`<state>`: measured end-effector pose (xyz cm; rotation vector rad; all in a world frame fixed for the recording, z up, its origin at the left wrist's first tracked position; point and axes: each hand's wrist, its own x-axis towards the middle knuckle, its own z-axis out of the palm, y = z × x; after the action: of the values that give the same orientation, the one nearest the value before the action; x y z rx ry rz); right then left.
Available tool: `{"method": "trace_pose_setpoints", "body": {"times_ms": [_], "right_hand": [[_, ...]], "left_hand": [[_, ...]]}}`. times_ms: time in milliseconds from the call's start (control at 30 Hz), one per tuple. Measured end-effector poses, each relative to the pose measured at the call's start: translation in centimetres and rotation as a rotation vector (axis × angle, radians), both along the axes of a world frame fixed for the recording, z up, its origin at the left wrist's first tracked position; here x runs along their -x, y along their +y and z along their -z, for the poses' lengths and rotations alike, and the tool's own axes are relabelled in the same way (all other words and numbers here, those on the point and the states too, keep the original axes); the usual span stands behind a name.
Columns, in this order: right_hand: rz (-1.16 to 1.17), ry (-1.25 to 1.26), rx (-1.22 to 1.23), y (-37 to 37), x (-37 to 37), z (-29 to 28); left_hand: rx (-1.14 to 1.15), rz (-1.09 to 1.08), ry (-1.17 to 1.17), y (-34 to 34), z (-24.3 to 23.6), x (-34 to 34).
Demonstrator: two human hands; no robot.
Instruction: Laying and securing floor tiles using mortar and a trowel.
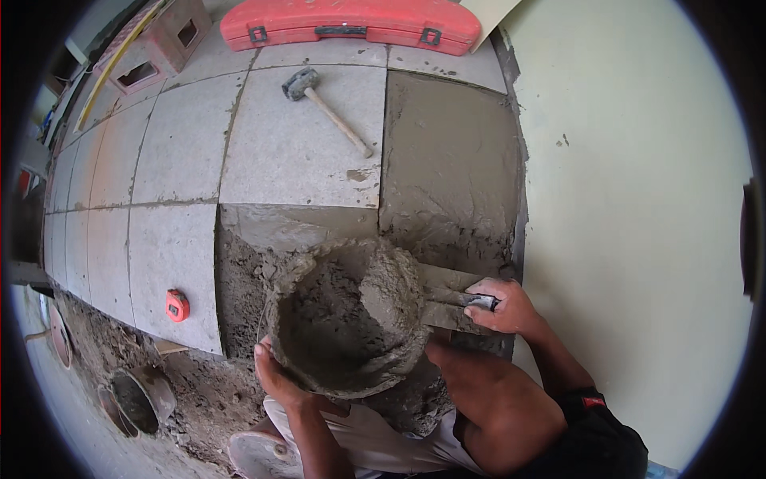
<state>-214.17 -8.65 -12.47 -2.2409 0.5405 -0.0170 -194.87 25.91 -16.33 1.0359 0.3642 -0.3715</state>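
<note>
A round bucket (278, 319), its rim crusted with wet grey mortar, is tilted in front of me between my hands. My left hand (281, 377) is closed on its lower left side, the fingertips partly hidden. My right hand (508, 306) grips the handle of a flat rectangular plastering trowel (453, 279). The trowel's blade reaches to the bucket's right rim, where its far end is hidden. A heap of wet mortar (391, 289) lies against the inside right of the bucket. More mortar coats the inner wall and bottom.
Beyond the bucket lies a smoothed mortar bed (451, 152), beside grey floor tiles (179, 160). On the tiles are a mallet (339, 120), a red tape measure (177, 305) and a red case (351, 24). A pale wall (630, 199) rises right; buckets (155, 395) stand lower left.
</note>
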Motion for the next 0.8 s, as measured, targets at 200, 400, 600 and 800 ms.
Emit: {"method": "trace_pose_setpoints", "body": {"times_ms": [200, 400, 600, 800], "right_hand": [[0.276, -0.154, -0.129, -2.4, 4.4, 4.6], [0.977, -0.23, -0.931, -6.1, 6.0, 9.5], [1.012, -0.165, -0.926, -5.7, 6.0, 8.4], [0.921, -0.171, -0.324, -7.0, 5.4, 10.5]], "left_hand": [[0.017, 0.058, 0.045, 2.7, 3.3, -0.6], [-0.029, 0.088, 0.053, 4.3, 4.9, -0.8], [0.024, 0.174, 0.023, 5.3, 5.0, -0.9], [-0.02, 0.152, 0.001, 4.8, 5.6, -1.0]]}}
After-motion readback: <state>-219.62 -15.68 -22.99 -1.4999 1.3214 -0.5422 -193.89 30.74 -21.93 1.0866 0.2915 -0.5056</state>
